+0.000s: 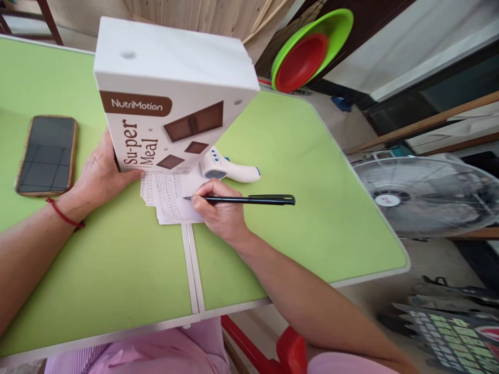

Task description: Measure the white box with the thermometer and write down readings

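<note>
Both hands are over a green table (117, 280) in the head view. Right hand (222, 213) is curled closed around a black pen (257, 200), thumb and fingers pinched near its point, the other end sticking out to the right. That point is at the handwritten lines on a small stack of paper sheets (167, 195), though whether it touches is too fine to tell. Left hand (102, 174) has its thumb spread away from the fingers and grips the lower left corner of a white and brown NutriMotion box (140, 135); the thumb lies along the bottom front edge, while the fingertips are hidden. The box stands just beyond the papers, hiding their far edge. Just beside the papers, to the right, lies a white handheld device (237, 172) with blue buttons, partly behind the box. A phone (47, 156) lies face up left of the left hand, and a red string bracelet (64, 214) circles that wrist.
</note>
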`<state>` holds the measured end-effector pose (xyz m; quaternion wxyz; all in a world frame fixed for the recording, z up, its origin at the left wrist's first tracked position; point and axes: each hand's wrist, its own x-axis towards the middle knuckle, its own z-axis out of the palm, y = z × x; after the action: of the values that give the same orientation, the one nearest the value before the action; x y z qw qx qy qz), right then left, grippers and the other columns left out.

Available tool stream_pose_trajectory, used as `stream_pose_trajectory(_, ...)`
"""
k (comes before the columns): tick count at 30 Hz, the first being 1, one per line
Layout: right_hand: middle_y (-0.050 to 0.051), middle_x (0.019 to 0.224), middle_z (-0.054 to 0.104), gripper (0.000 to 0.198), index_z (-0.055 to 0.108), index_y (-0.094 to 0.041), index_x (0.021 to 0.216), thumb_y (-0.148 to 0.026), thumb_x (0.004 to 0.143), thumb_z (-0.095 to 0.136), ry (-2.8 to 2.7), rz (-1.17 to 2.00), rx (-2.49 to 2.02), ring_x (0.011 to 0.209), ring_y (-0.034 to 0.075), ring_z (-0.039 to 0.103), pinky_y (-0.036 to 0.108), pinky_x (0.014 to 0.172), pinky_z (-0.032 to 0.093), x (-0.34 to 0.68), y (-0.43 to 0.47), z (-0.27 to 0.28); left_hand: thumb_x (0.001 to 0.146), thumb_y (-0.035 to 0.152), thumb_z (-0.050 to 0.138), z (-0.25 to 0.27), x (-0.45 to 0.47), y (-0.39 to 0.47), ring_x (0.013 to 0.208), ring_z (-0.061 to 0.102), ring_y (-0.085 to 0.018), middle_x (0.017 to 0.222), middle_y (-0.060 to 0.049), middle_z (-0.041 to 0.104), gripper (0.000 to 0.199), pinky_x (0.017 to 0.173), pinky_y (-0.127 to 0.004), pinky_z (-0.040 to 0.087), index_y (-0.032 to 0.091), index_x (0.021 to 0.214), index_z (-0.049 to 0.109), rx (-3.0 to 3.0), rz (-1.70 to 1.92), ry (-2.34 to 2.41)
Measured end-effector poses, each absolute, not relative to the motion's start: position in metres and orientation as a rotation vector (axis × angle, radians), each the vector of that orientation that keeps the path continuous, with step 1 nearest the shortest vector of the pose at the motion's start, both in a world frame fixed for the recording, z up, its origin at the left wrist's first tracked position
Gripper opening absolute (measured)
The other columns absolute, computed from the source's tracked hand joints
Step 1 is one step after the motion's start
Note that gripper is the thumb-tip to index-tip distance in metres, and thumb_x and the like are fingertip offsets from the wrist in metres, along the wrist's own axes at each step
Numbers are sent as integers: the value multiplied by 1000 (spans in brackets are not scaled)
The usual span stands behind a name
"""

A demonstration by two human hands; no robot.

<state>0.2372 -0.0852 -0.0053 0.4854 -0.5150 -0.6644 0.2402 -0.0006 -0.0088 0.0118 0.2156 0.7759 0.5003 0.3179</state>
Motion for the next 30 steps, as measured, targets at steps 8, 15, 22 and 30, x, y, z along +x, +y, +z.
stream_pose_trajectory(8, -4, 54, 56, 11, 53, -21, 62, -24, 72, 57, -1570, 569, -1261, 48, 9, 46, 23, 46, 38, 236, -85, -6, 76, 65, 68, 13, -1, -8, 126, 50, -36, 138, -5, 51, 75, 105, -56, 47, 22, 133, 44, 2169, 873, 1372)
stream_pose_trajectory(15, -4, 55, 56, 9, 53, -21, 63, -24, 71, 56, -1592, 611, -1275, 48, 10, 46, 24, 46, 37, 236, -84, -6, 76, 72, 64, 13, 0, -9, 128, 50, -35, 139, -5, 51, 74, 106, -54, 47, 24, 129, 45, 2181, 885, 1374)
stream_pose_trajectory(22, -5, 54, 55, 10, 53, -21, 62, -22, 71, 56, -1605, 593, -1245, 47, 9, 45, 23, 45, 36, 236, -84, -6, 77, 78, 58, 15, 0, -10, 128, 50, -33, 139, -5, 51, 80, 106, -53, 47, 23, 133, 41, 2193, 865, 1388)
stream_pose_trajectory(30, -5, 54, 56, 11, 52, -21, 62, -21, 72, 57, -1583, 554, -1253, 48, 9, 46, 23, 46, 38, 237, -84, -6, 75, 70, 65, 14, 0, -9, 128, 50, -35, 137, -4, 53, 72, 108, -57, 46, 23, 126, 48, 2159, 887, 1367)
